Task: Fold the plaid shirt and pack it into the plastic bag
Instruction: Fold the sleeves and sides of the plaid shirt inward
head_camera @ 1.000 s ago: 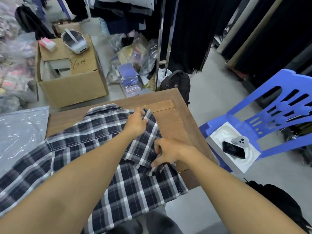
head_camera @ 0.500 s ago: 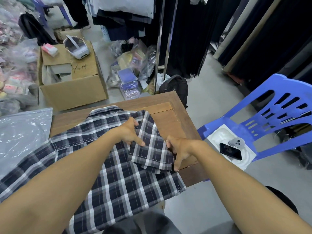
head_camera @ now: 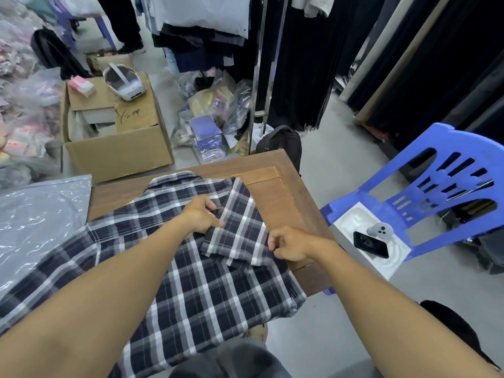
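A navy and white plaid shirt [head_camera: 196,282] lies face down across a small wooden table [head_camera: 281,195], collar toward the far edge, hem hanging off the near edge. Its right sleeve [head_camera: 240,227] is folded inward over the back. My left hand [head_camera: 200,215] grips the fabric at the sleeve's inner edge. At the sleeve's outer right edge, my right hand [head_camera: 289,244] pinches the cloth beside the table's rim. A clear plastic bag [head_camera: 38,222] lies flat at the left, partly under the shirt's left sleeve.
A blue plastic chair [head_camera: 425,192] stands right of the table, holding a white tray with a phone [head_camera: 371,244]. Beyond the table sit a cardboard box [head_camera: 117,148], packaged goods, a black backpack [head_camera: 281,140] and hanging dark clothes.
The right sleeve now lies folded flatter over the shirt's back. My right hand has curled from flat fingers into a pinch at the sleeve edge; my left hand stays on the fold.
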Available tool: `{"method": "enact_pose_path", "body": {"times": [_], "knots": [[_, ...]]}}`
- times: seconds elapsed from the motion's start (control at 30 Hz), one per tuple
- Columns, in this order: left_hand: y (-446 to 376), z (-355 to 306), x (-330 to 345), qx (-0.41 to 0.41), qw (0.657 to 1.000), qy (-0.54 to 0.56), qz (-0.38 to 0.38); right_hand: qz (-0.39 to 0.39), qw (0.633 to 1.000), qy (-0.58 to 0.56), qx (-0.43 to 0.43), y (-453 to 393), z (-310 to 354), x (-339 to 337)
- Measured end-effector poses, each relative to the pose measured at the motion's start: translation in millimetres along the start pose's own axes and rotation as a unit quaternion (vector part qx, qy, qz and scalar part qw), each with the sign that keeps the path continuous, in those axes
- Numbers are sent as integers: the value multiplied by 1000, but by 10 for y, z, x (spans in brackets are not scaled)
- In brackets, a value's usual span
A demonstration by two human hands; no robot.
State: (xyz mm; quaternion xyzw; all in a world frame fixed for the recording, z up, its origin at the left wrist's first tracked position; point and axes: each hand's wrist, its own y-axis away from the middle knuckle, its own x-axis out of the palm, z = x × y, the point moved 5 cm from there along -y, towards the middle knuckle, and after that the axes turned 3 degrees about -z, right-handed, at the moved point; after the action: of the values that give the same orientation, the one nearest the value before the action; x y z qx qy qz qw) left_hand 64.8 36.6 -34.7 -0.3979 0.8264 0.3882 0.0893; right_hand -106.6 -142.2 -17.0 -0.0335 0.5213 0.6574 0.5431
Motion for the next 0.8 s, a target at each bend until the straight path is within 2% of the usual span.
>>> {"method": "enact_pose_path", "body": {"times": [0.1, 0.17, 0.2, 0.27, 0.3, 0.33, 0.47, 0.53, 0.6, 0.67, 0.73, 0.8], "knots": [[48, -72, 13, 54, 993, -101, -17, -43, 999, 24, -6, 12, 151, -113], [127, -194, 10, 130, 969, -204, -53, -52, 998, 12, -26, 13, 245, -129], [172, -267, 32, 192, 937, -283, -76, -33, 998, 36, -33, 6, 275, -92], [245, -361, 172, 338, 837, -419, -94, 0, 993, 116, -34, -35, 270, 14], [243, -350, 268, 382, 797, -462, -74, 4, 989, 146, -34, -64, 254, 60], [203, -308, 344, 388, 778, -493, -43, 4, 986, 160, -34, -86, 242, 89], [-15, -72, 530, 281, 798, -531, 51, 23, 985, 168, -25, -146, 239, 107], [-35, -44, 561, 262, 803, -531, 68, 46, 988, 144, -12, -174, 245, 49], [-42, -117, 519, 265, 824, -495, 73, 59, 994, 97, -1, -230, 265, -57], [-53, -252, 414, 282, 868, -407, 42, 34, 998, 53, -1, -350, 292, -188], [-65, -356, 179, 278, 917, -284, -32, -40, 999, -2, -9, -501, 341, -351], [-113, -295, -159, 232, 940, -220, -117, -127, 991, -45, -16, -652, 416, -521]]}}
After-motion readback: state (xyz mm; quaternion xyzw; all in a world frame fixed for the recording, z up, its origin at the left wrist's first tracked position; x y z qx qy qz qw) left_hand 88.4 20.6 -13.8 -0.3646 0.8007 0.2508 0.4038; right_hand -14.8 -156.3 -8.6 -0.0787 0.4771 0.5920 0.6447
